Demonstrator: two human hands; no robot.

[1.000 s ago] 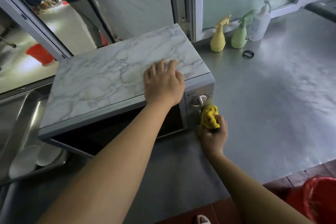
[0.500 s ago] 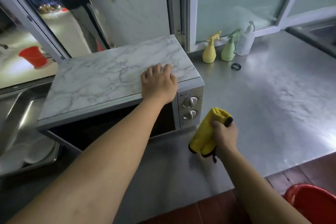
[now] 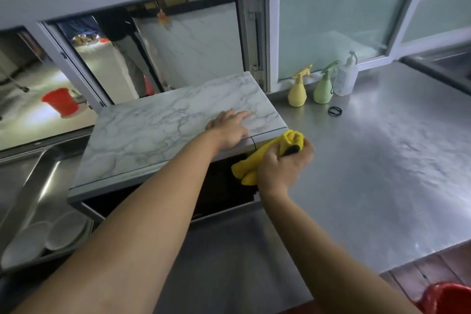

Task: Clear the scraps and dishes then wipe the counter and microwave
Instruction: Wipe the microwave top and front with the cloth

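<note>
Steel counter [image 3: 382, 173] ran wide and bare to the right of the microwave [image 3: 165, 130], whose marble-patterned top reached the window frame behind. At the left edge a sink [image 3: 23, 186] held white dishes [image 3: 43, 239]. Left hand [image 3: 229, 129] lay flat, fingers spread, on the microwave's top near its front right corner. Right hand [image 3: 283, 168] gripped a bunched yellow cloth [image 3: 270, 155] against the front right edge. Three spray bottles [image 3: 322, 85] stood by the window.

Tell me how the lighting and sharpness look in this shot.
Head view: dim and bluish indoors, with glare on the steel counter and blown-out brightness through the open window; wide-angle bending at the edges; slight motion blur on the right hand and yellow cloth.
</note>
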